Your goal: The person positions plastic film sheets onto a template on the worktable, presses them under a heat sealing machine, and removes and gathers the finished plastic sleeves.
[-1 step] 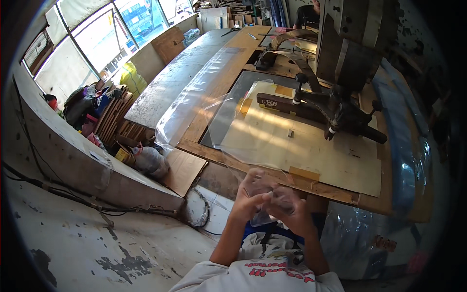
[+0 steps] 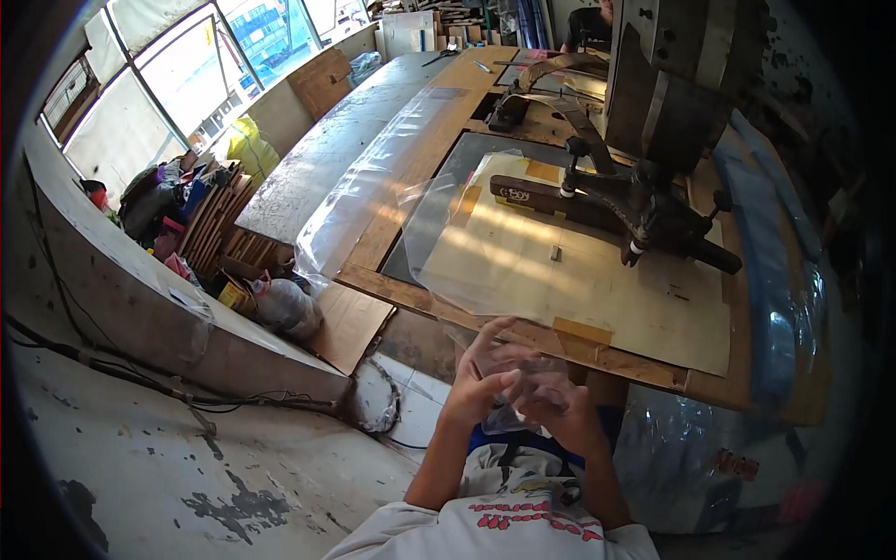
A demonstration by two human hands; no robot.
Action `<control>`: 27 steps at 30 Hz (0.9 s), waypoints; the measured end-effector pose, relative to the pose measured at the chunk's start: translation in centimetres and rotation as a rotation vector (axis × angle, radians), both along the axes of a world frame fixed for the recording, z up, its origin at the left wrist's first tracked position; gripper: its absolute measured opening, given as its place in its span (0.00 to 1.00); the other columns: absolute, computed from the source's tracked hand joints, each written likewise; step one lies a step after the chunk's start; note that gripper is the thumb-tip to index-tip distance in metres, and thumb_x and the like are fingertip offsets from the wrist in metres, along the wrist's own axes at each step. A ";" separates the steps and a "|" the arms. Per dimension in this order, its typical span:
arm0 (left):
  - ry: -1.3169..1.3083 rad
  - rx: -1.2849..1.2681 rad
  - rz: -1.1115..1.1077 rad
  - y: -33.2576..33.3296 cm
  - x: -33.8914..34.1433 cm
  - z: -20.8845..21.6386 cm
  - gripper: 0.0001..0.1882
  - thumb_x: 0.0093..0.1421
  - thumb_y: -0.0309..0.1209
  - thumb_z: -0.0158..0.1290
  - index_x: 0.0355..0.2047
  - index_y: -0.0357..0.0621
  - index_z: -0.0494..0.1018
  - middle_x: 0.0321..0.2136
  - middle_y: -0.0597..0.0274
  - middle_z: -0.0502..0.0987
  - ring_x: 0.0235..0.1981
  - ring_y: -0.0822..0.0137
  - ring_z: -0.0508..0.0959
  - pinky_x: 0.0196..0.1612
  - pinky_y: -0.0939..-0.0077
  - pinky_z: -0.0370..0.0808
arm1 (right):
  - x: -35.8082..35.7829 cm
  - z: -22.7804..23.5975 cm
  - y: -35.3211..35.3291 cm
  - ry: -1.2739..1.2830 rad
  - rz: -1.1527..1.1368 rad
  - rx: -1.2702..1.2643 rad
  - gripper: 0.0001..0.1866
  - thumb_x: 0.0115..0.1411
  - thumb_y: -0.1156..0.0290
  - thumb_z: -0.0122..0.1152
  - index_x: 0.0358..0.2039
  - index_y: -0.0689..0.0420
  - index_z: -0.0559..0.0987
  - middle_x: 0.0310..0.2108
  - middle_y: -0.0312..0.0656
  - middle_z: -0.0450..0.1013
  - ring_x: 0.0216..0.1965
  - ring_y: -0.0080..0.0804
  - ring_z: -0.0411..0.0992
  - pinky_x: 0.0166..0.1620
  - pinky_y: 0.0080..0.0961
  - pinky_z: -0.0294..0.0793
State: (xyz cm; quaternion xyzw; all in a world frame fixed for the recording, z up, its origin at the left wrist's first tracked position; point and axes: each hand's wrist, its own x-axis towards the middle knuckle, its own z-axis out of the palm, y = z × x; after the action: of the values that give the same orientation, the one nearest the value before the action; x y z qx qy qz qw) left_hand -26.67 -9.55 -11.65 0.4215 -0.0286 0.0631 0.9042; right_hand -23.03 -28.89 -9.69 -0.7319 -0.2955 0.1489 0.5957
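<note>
Just below the near edge of a wooden table (image 2: 509, 302), in front of the wearer's shirt, two bare hands hold a clear plastic piece (image 2: 504, 420) between them. The left hand (image 2: 480, 381) is half curled, its thumb crossing toward the right; the right hand (image 2: 558, 403) is bent inward, fingers partly closed on the same piece. Exact fingertip contact is hard to tell through the shiny plastic.

Beyond them, on the table, lies a pale yellow board (image 2: 607, 308) with a strip of brown tape (image 2: 584, 330) near its front edge. Another transparent sheet (image 2: 450, 252) overlaps the board's left side. A dark metal machine (image 2: 656, 210) stands over the board — its bar reaching leftward above a small metal block (image 2: 555, 253). Blue plastic film (image 2: 771, 322) lies along the right.
</note>
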 end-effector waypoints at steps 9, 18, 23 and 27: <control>-0.217 -0.282 -0.177 2.2 5.2 2.9 0.49 0.65 0.31 0.53 0.74 0.62 0.30 0.65 0.21 0.53 0.42 0.50 0.81 0.42 0.68 0.80 | -0.9 -4.9 -10.3 0.378 0.105 -0.300 0.10 0.57 0.74 0.69 0.39 0.62 0.84 0.36 0.44 0.82 0.38 0.28 0.82 0.43 0.22 0.79; -0.208 0.046 -0.664 -3.4 7.1 2.8 0.50 0.66 0.20 0.47 0.73 0.61 0.23 0.63 0.39 0.65 0.34 0.67 0.82 0.41 0.75 0.78 | -0.4 -1.2 -12.2 0.149 -0.191 0.183 0.52 0.47 0.46 0.76 0.65 0.63 0.64 0.49 0.49 0.76 0.46 0.31 0.77 0.45 0.30 0.79; -0.303 0.385 -0.855 -5.4 5.9 -0.9 0.43 0.67 0.20 0.46 0.73 0.46 0.32 0.61 0.48 0.70 0.34 0.70 0.80 0.39 0.75 0.78 | 1.0 1.2 -7.8 0.112 -0.401 0.412 0.55 0.54 0.42 0.69 0.70 0.61 0.52 0.43 0.44 0.75 0.30 0.20 0.76 0.28 0.14 0.75; -0.070 0.239 -0.831 -5.6 2.9 -1.7 0.41 0.66 0.25 0.53 0.73 0.48 0.43 0.54 0.54 0.77 0.40 0.73 0.80 0.46 0.78 0.76 | 1.5 1.5 -7.1 0.036 -0.655 0.119 0.30 0.66 0.68 0.60 0.66 0.58 0.62 0.32 0.35 0.70 0.13 0.11 0.60 0.12 0.12 0.55</control>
State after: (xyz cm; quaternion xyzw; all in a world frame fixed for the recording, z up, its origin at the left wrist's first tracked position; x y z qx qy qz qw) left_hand -23.77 -15.17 -13.38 0.4733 -0.2336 -0.2957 0.7962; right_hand -21.58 -36.03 -8.20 -0.7491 -0.0421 -0.0554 0.6588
